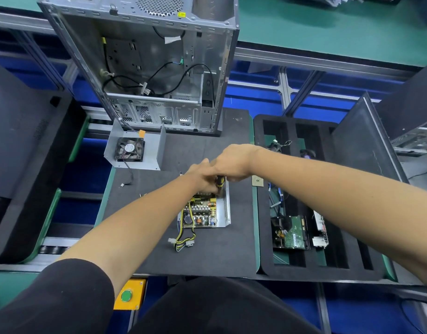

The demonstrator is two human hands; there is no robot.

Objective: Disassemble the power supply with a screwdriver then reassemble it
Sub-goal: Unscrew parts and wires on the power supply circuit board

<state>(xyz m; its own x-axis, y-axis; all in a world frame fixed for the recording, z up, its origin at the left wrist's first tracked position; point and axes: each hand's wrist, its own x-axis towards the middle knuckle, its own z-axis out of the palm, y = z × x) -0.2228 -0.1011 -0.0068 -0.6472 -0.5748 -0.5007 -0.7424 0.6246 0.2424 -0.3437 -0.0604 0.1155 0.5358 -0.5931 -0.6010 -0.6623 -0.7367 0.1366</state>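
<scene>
1. The power supply (204, 210) lies open on the black mat (236, 249) at about 6 o'clock from the computer case (144, 63); its circuit board is exposed.
2. Its cover with the fan (135, 150) sits apart at 10 o'clock from it.
3. The right hand (231, 162) grips the yellow-and-black screwdriver (219, 181) upright over the supply's far edge.
4. The left hand (200, 175) rests curled at that edge, steadying; what it pinches, I cannot tell.
5. Judged step: working a board screw at 12 o'clock.
6. Next calls for keeping the tip seated and turning squarely.
</scene>
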